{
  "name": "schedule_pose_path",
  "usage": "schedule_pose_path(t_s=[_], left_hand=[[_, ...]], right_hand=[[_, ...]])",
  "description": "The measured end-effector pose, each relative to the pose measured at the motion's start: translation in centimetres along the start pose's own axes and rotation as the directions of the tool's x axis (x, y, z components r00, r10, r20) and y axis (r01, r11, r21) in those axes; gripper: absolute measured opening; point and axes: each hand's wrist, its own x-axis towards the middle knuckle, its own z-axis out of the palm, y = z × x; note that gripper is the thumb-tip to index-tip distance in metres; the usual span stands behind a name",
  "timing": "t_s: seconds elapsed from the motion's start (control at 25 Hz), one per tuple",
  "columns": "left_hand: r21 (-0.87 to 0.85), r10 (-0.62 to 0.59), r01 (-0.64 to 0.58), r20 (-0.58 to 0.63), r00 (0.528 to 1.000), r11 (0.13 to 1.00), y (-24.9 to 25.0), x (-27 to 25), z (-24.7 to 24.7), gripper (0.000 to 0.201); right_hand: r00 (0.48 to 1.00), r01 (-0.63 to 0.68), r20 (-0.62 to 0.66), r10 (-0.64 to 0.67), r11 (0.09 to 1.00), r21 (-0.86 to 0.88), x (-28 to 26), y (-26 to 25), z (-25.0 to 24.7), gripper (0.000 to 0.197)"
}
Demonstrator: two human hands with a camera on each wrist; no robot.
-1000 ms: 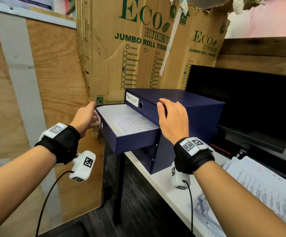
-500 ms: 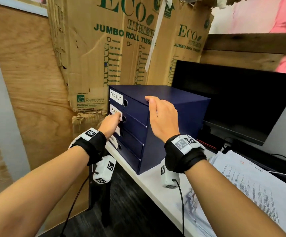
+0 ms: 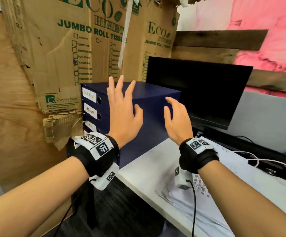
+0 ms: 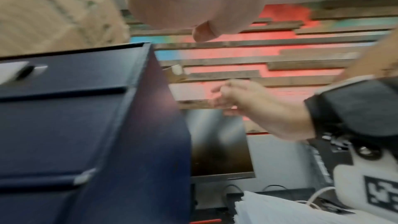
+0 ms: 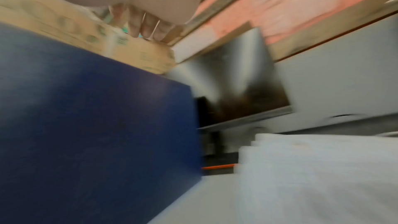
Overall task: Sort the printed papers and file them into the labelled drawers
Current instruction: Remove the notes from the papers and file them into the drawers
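Note:
A dark blue drawer box [image 3: 149,120] stands on the white desk [image 3: 149,171], all drawers pushed in. Hand-written labels read TASK LIST [image 3: 88,96] and ADMIN [image 3: 90,111]; lower labels are partly hidden. My left hand [image 3: 121,108] hovers in front of the box's near corner, fingers spread and straight, holding nothing. My right hand [image 3: 176,117] floats beside the box's right side, fingers loosely bent, empty. A stack of printed papers [image 3: 205,190] lies on the desk under my right forearm. Both wrist views are blurred; the box [image 4: 86,134] and papers [image 5: 312,168] show in them.
A black monitor [image 3: 198,89] stands right behind the box. Torn cardboard [image 3: 70,48] leans against the wall behind and to the left. A white cable [image 3: 258,159] and a dark keyboard lie on the desk at the right. The desk's left edge drops to dark floor.
The open second drawer was pushed in by my left hand. Both hands have since lifted off the box and moved right, fingers opening.

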Motion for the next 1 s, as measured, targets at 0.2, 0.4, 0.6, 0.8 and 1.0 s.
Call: schedule_pose_path(t_s=[0.2, 0.4, 0.6, 0.8, 1.0], left_hand=[[-0.198, 0.238, -0.203, 0.172, 0.956, 0.959, 5.2, -1.2, 6.9, 0.045], [-0.116, 0.172, -0.133, 0.460, 0.871, 0.984, 5.1, -1.7, 17.0, 0.031], [0.076, 0.055, -0.141, 0.665, 0.745, 0.987, 4.0, -3.9, 23.2, 0.034], [0.080, -0.013, -0.055, 0.675, 0.738, 0.995, 2.5, -6.1, 26.5, 0.040], [-0.001, -0.066, 0.089, 0.677, 0.733, 0.996, 1.9, -6.5, 27.2, 0.033]], right_hand=[[0.954, -0.185, -0.281, 0.105, 0.944, -0.274, -3.5, 8.8, -9.0, 0.036], [0.912, -0.261, -0.398, 0.096, 0.886, -0.384, -3.0, 11.1, -14.0, 0.037], [0.924, -0.324, -0.338, 0.179, 0.836, -0.442, -3.9, 14.0, -11.4, 0.039], [0.949, -0.314, -0.142, 0.282, 0.798, -0.514, -6.2, 16.6, -6.4, 0.038], [0.821, -0.338, 0.171, 0.544, 0.706, -0.623, -7.0, 17.5, -4.3, 0.032]])
